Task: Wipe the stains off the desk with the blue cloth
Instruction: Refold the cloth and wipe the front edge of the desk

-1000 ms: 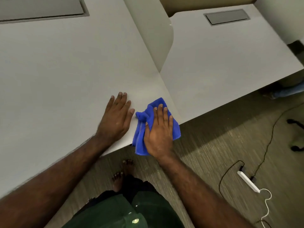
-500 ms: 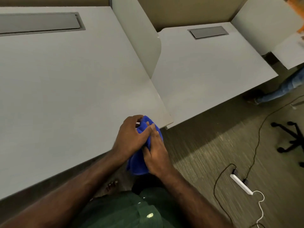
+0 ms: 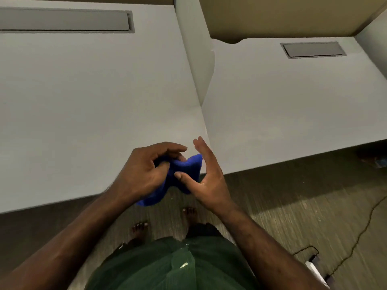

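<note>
The cloth (image 3: 184, 174) is a plain bright blue. The desk (image 3: 83, 91) is flat pale grey, its inset panel (image 3: 62, 20) a darker grey. The floor (image 3: 293, 206) shows fine grey-brown stripes. The garment (image 3: 173, 266) is dark green.

Divider panel (image 3: 195, 57) stood upright between the two surfaces. Grey cable hatch (image 3: 313, 50) sat recessed at far right; a longer hatch (image 3: 62, 21) at far left. Black cable (image 3: 364, 229) and white power strip (image 3: 316, 271) lay on carpet (image 3: 293, 206).

Blue cloth (image 3: 184, 174) bunched, held above desk (image 3: 83, 101) edge.
</note>
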{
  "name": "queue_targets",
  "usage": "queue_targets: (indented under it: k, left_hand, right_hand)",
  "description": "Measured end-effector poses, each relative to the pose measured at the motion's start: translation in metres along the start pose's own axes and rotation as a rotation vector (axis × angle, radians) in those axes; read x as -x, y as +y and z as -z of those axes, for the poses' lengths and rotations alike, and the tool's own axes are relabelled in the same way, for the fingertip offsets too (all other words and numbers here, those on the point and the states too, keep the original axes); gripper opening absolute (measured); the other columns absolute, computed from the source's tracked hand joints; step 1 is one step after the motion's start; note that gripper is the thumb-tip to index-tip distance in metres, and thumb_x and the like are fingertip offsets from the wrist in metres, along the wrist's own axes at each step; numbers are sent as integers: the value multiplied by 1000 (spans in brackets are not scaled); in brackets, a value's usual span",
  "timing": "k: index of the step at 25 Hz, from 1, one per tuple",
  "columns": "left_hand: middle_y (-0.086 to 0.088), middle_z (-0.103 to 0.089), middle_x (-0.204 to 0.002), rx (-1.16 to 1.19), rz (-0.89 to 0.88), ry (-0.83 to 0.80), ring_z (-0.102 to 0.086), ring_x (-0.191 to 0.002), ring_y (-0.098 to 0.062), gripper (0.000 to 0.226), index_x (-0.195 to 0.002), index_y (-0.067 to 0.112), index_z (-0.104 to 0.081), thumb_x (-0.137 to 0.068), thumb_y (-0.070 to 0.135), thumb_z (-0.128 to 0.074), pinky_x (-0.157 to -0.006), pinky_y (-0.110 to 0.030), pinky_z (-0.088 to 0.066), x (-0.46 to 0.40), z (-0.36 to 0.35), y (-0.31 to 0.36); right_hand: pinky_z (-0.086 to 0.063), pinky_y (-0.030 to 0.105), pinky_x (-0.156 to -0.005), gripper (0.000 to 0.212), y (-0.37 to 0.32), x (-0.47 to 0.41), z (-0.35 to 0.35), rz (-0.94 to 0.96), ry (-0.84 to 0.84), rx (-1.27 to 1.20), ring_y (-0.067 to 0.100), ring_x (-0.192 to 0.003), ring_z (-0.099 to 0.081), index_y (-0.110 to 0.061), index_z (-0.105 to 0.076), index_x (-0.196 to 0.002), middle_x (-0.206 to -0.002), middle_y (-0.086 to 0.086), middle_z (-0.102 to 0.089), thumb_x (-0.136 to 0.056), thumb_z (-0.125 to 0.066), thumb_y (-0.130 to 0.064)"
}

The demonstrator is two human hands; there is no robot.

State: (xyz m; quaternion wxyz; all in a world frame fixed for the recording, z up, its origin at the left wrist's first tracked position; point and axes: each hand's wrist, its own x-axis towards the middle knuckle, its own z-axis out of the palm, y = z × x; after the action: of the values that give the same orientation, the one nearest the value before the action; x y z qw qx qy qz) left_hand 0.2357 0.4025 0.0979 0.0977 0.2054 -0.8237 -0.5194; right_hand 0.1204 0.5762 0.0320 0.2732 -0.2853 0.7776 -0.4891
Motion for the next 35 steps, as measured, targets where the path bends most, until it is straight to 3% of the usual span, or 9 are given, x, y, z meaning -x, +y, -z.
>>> queue_targets:
  k: [3, 6, 9, 16, 21, 25, 28, 32, 35]
  left_hand:
    - [36, -75, -109, -71, -4, 59, -68, -116, 11, 59, -124, 39, -72, -92, -7, -54, -103, -9, -51, 11, -22, 17]
    - [26, -72, -122, -131, 19, 145, -66, -120, 9, 48, -125, 27, -75, -91, 2, -54, -106, -11, -50, 26, -40, 19]
    - [14, -73, -124, -171, 32, 189, -67, -120, 0, 44, -128, 16, -76, -93, 1, -56, -104, -13, -50, 49, -57, 17]
    - [19, -66, -126, -196, 77, 191, -59, -119, 14, 45, -139, 23, -64, -96, 9, -59, -101, -3, -45, 93, -101, 9]
    - [10, -68, -117, -257, 71, 201, -61, -103, 1, 36, -134, 11, -71, -100, 8, -60, -91, -2, -45, 110, -145, 0]
    - [6, -71, -108, -288, 78, 222, -65, -89, -10, 36, -132, 16, -73, -100, 22, -59, -77, -22, -57, 115, -176, 13]
    - [6, -67, -103, -321, 89, 195, -65, -81, -13, 39, -134, 20, -71, -103, 33, -53, -67, -33, -59, 105, -194, 25]
    - [9, -64, -100, -400, 114, 151, -62, -78, -10, 50, -136, 23, -69, -100, 46, -44, -65, -32, -59, 76, -216, 33]
    - [10, -63, -99, -435, 151, 129, -61, -75, -8, 44, -136, 22, -70, -101, 43, -51, -64, -28, -56, 56, -241, 38]
  right_hand:
    - [-61, 16, -90, 64, 16, -9, 21, -22, -138, -107, -1, -121, -69, -47, -56, -148, -134, -24, -70, -90, -85, -47]
    - [-60, 16, -90, 29, 30, -5, 29, 54, -204, -163, 5, -110, -75, -27, -74, -126, -114, -14, -78, -97, -81, -30]
    - [-65, 28, -89, 26, 36, 4, 40, 102, -294, -184, 11, -104, -78, -26, -75, -124, -110, -11, -80, -99, -77, -33]
    - [-60, 21, -78, 21, 45, 37, 58, 196, -297, 82, 2, -90, -69, -31, -72, -115, -97, -20, -70, -100, -73, -44]
    - [-46, 21, -79, 13, 67, 60, 93, 305, -228, 312, -2, -87, -53, -36, -67, -107, -91, -29, -54, -97, -72, -42]
    - [-36, 17, -82, 20, 90, 70, 118, 284, -114, 458, 2, -98, -45, -28, -73, -105, -100, -19, -52, -91, -69, -42]
    - [-44, 16, -80, 26, 96, 76, 130, 185, -17, 402, 3, -96, -51, -37, -70, -110, -101, -21, -54, -90, -72, -53]
    - [-56, 22, -67, 58, 110, 80, 144, -279, 30, -10, 2, -80, -64, -37, -65, -111, -92, -11, -68, -76, -73, -83]
    - [-65, 31, -78, 90, 126, 83, 153, -500, -106, -250, 7, -92, -78, -28, -73, -111, -102, -3, -82, -62, -61, -103]
